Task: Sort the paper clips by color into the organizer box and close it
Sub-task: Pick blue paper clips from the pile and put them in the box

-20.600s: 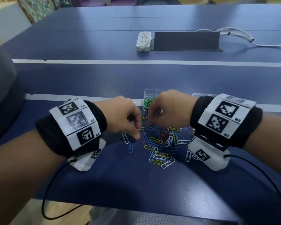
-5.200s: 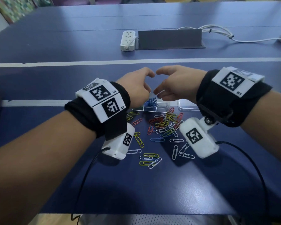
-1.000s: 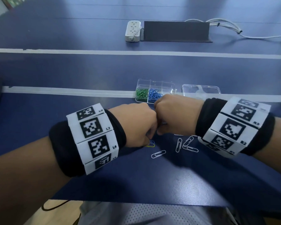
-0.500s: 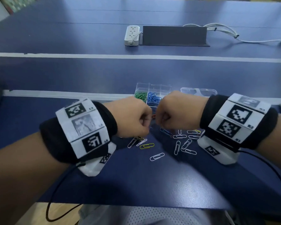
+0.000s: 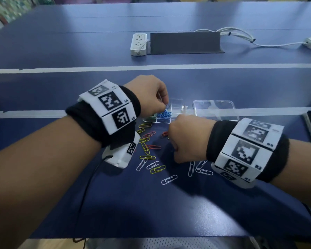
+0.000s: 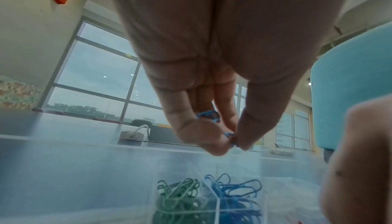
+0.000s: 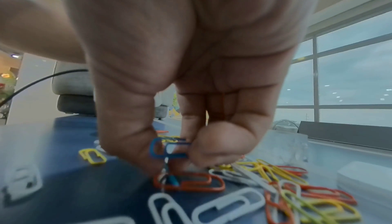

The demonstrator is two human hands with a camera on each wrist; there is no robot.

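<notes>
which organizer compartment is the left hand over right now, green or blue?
The blue one. The left hand pinches blue paper clips directly above the compartment of blue clips; the green-clip compartment sits beside it, off to the side of the grip.

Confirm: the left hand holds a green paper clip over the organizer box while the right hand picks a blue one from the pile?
Not quite. The left hand pinches a blue paper clip, not green, above the organizer box, as the left wrist view shows. The rest stands.
</notes>
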